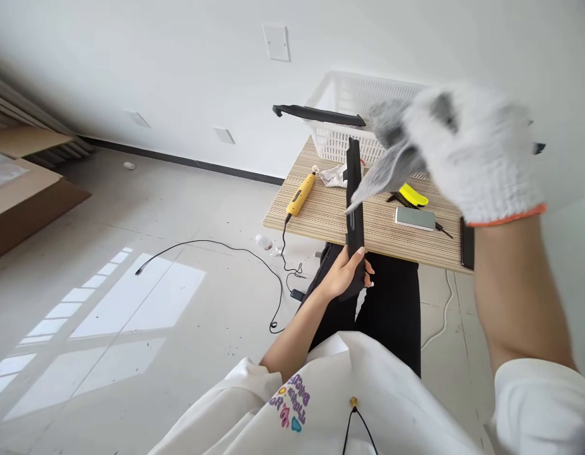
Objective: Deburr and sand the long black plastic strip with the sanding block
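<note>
My left hand (345,273), bare, wraps around the lower end of a long black plastic strip (354,189) with a broader end over my lap. The strip points up and away, across the table's front edge. My right hand (472,148) wears a white knitted glove with an orange cuff and is raised over the right side of the table. Motion smears its grey-stained fingers, and a blurred grey tip reaches down over the strip. Whether that is a glove finger or a cloth, I cannot make out.
On the wood-grain table (283,212) lie a yellow corded tool (301,194), a white cloth (332,177), a bright yellow brush (413,195), a whetstone-like block (415,218) and a dark phone (467,245). Behind, another black strip (320,115) rests across a white basket (327,144). A black cable (226,248) crosses the floor.
</note>
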`<state>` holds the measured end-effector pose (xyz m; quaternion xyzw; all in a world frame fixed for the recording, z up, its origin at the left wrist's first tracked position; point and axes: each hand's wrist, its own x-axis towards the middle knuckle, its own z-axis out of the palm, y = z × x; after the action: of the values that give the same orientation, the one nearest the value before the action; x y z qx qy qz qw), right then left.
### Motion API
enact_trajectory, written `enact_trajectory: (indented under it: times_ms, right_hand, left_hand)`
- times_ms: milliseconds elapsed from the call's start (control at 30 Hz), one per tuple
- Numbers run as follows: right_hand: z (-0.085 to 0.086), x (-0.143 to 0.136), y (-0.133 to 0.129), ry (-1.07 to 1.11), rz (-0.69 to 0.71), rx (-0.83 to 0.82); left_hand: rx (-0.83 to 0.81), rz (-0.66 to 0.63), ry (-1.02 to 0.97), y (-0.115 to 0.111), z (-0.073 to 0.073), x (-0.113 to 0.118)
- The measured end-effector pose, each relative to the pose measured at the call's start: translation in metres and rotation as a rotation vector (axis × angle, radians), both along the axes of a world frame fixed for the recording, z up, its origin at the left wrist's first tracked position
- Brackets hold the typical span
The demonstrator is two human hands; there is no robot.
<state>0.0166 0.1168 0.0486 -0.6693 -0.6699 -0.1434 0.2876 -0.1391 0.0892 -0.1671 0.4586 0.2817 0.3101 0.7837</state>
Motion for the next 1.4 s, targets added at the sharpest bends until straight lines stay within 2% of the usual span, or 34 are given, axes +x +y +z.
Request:
enact_trajectory:
  times_ms: [67,100,133,333,400,500,600,700,800,1067,1200,1333,1400]
  right_hand:
    - [-0.014,-0.007,-0.005,0.013,0.067,-0.314]
    - [-0.024,-0.008,-0.008,0.049,0.115,-0.417]
    - [-0.034,-0.008,-0.01,0.094,0.148,-0.451]
    - [-0.089,0.002,-0.022,0.282,0.13,-0.331]
    - [-0.104,-0.003,-0.022,0.244,0.095,-0.381]
    - [-0.124,-0.017,-0.014,0.179,-0.064,-0.47]
    - [-0.142,-0.03,0.002,0.23,-0.172,-0.542]
    - [-0.152,-0.039,0.014,0.323,-0.19,-0.573]
    - [-0.157,-0.043,0.018,0.386,-0.192,-0.553]
    - [-0.167,-0.022,0.016,0.662,-0.031,-0.566]
    - [-0.18,-0.03,0.016,0.724,-0.1,-0.446]
    - [-0.193,-0.033,0.025,0.758,-0.208,-0.347]
    - [-0.195,-0.027,0.029,0.778,-0.186,-0.311]
  left_hand:
    - [-0.011,-0.018,0.01,-0.001,-0.002,0.001]
    - [-0.009,-0.034,0.023,-0.001,-0.003,0.001]
    - [-0.006,-0.053,0.034,-0.001,-0.004,0.001]
    - [-0.01,-0.07,0.039,-0.002,-0.007,0.002]
    - [0.006,-0.083,0.052,-0.004,-0.007,0.004]
    - [0.052,-0.125,0.074,-0.006,-0.011,0.008]
    - [0.052,-0.068,0.058,-0.008,-0.017,0.012]
    - [0.083,0.002,0.059,-0.009,-0.021,0.015]
    - [0.112,-0.002,0.075,-0.008,-0.02,0.014]
    - [0.222,-0.063,0.216,-0.007,-0.027,0.015]
    - [0.145,-0.016,0.115,-0.008,-0.028,0.015]
    - [0.095,-0.023,0.083,-0.01,-0.027,0.014]
    - [0.054,0.001,0.064,-0.01,-0.027,0.014]
